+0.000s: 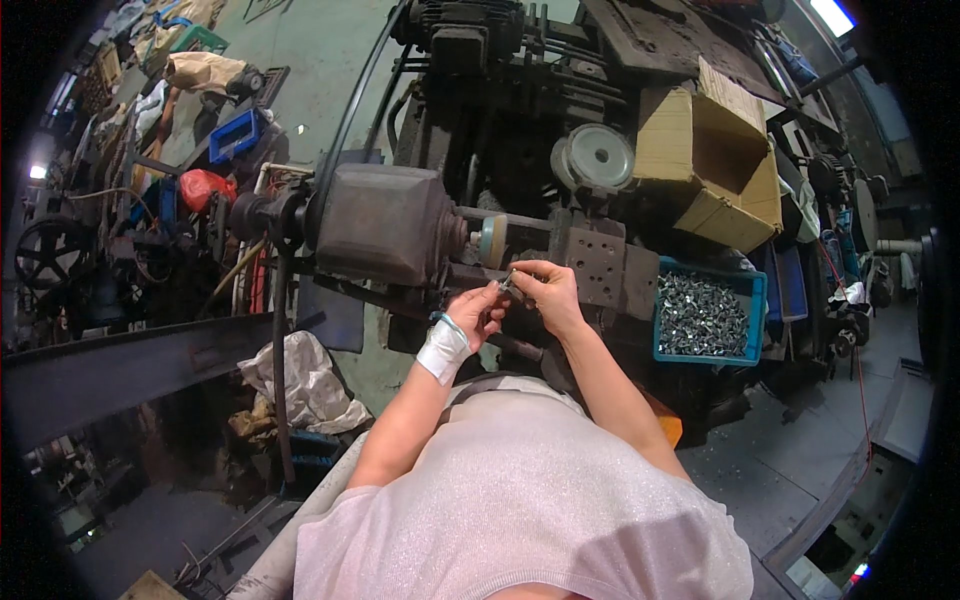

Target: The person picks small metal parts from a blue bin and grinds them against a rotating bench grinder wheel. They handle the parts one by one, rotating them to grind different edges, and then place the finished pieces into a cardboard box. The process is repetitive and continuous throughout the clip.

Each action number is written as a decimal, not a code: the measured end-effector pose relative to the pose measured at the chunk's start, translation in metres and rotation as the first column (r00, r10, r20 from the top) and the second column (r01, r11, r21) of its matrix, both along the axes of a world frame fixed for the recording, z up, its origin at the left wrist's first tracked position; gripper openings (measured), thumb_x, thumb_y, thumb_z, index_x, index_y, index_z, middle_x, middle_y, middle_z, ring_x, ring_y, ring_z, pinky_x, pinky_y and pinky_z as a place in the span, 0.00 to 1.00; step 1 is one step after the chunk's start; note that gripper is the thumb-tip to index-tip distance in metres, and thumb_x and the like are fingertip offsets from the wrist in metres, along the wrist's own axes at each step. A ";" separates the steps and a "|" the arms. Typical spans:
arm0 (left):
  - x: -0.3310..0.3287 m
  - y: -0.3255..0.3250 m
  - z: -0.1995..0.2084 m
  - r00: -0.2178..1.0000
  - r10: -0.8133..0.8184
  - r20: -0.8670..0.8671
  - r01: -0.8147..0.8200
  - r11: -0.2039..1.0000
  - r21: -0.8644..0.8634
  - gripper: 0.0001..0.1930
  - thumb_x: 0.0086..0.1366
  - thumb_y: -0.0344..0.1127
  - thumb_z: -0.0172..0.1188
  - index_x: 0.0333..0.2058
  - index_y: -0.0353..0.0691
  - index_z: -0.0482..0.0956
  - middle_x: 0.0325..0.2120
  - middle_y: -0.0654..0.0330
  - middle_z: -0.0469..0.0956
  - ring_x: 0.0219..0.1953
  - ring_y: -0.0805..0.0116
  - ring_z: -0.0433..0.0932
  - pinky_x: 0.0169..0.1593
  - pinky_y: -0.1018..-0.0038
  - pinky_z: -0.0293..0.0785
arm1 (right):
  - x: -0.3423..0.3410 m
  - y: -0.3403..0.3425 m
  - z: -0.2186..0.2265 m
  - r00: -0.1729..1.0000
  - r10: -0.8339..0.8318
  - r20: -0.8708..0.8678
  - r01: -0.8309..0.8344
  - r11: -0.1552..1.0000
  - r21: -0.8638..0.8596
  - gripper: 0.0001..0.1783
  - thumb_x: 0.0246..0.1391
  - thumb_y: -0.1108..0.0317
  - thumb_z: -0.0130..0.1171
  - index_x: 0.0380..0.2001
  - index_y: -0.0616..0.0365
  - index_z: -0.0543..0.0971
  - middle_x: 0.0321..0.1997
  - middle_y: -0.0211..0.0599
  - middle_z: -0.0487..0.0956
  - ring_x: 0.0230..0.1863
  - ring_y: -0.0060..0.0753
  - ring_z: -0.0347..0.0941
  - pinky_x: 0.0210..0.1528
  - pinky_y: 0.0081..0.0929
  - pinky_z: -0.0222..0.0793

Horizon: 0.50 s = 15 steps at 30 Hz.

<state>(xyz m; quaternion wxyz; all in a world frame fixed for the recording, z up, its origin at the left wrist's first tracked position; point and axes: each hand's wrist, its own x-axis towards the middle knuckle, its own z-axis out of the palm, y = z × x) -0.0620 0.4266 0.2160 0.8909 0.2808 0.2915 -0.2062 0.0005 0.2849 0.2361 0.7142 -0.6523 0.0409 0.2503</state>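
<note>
Both my hands meet in front of a dark machine, just below its round wheel (493, 241) with a pale rim. Between my fingertips is a small metal part (507, 283), too small to make out its exact kind. My left hand (476, 312), with a white wrap and a bluish band at the wrist, pinches it from the left. My right hand (549, 292) is closed on it from the right, thumb and forefinger together. To the right of my right hand, a teal plastic bin (708, 360) holds many small shiny metal parts (700, 315).
An open cardboard box (665, 135) stands behind the bin. The machine's grey housing (382, 222) is left of the wheel, a block with holes (597, 262) right of it. A pale round disc (600, 156) sits farther back. A crumpled white sack (305, 380) lies at lower left.
</note>
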 end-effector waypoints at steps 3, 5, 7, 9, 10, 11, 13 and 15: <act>0.002 -0.004 -0.001 0.998 0.069 0.014 -0.070 0.988 0.138 0.07 0.55 0.36 0.57 0.28 0.39 0.72 0.19 0.66 0.71 0.20 0.78 0.66 0.20 0.84 0.59 | -0.002 0.001 -0.002 0.998 -0.030 -0.051 0.030 1.000 -0.004 0.10 0.42 0.69 0.60 0.29 0.64 0.77 0.19 0.30 0.74 0.17 0.15 0.66 0.16 0.12 0.59; 0.002 -0.005 -0.003 0.994 0.092 0.059 -0.104 0.963 0.248 0.07 0.53 0.33 0.59 0.27 0.39 0.72 0.19 0.67 0.71 0.19 0.78 0.65 0.20 0.84 0.59 | -0.003 0.002 -0.005 0.996 -0.044 -0.076 0.043 0.999 -0.012 0.10 0.43 0.69 0.60 0.29 0.64 0.77 0.19 0.30 0.74 0.17 0.15 0.66 0.15 0.12 0.59; 0.003 -0.004 -0.005 0.990 0.078 0.120 -0.114 0.938 0.328 0.06 0.52 0.31 0.60 0.27 0.39 0.72 0.19 0.68 0.71 0.18 0.79 0.65 0.20 0.84 0.59 | -0.004 0.003 -0.008 0.996 -0.048 -0.079 0.047 0.999 -0.021 0.10 0.43 0.69 0.60 0.29 0.64 0.77 0.20 0.29 0.74 0.17 0.15 0.66 0.15 0.12 0.59; 0.006 -0.005 -0.005 0.991 0.036 0.127 -0.095 0.865 0.494 0.07 0.51 0.30 0.61 0.27 0.39 0.72 0.19 0.68 0.70 0.17 0.81 0.65 0.20 0.84 0.59 | -0.003 0.004 -0.006 0.997 -0.042 -0.067 0.038 0.998 -0.058 0.10 0.43 0.69 0.60 0.29 0.64 0.77 0.20 0.29 0.74 0.17 0.15 0.66 0.15 0.13 0.59; 0.007 -0.005 -0.005 0.992 0.014 0.128 -0.085 0.817 0.570 0.07 0.50 0.30 0.61 0.27 0.39 0.72 0.19 0.69 0.70 0.17 0.81 0.65 0.20 0.84 0.59 | -0.002 0.005 -0.005 0.997 -0.039 -0.061 0.034 0.996 -0.077 0.10 0.43 0.69 0.60 0.29 0.63 0.77 0.20 0.29 0.74 0.17 0.15 0.66 0.15 0.13 0.59; 0.007 -0.005 -0.006 0.991 0.008 0.133 -0.084 0.814 0.574 0.07 0.50 0.30 0.61 0.28 0.38 0.72 0.19 0.68 0.70 0.17 0.81 0.64 0.20 0.85 0.59 | -0.002 0.006 -0.007 0.997 -0.046 -0.062 0.041 0.996 -0.082 0.10 0.43 0.69 0.59 0.29 0.64 0.77 0.20 0.29 0.74 0.17 0.15 0.66 0.15 0.13 0.59; 0.007 -0.005 -0.006 0.990 -0.003 0.143 -0.082 0.807 0.585 0.08 0.50 0.31 0.61 0.29 0.37 0.73 0.19 0.68 0.71 0.17 0.82 0.64 0.19 0.85 0.58 | 0.000 0.007 -0.008 0.996 -0.058 -0.067 0.052 0.995 -0.088 0.10 0.43 0.69 0.59 0.29 0.64 0.77 0.20 0.29 0.74 0.17 0.15 0.66 0.14 0.13 0.59; 0.007 -0.006 -0.010 0.992 -0.020 0.122 -0.058 0.797 0.602 0.08 0.51 0.32 0.60 0.29 0.36 0.73 0.19 0.68 0.71 0.17 0.82 0.65 0.19 0.85 0.59 | 0.002 0.008 -0.008 0.997 -0.047 -0.062 0.039 0.992 -0.117 0.09 0.43 0.69 0.59 0.28 0.64 0.77 0.20 0.28 0.74 0.17 0.15 0.66 0.14 0.13 0.58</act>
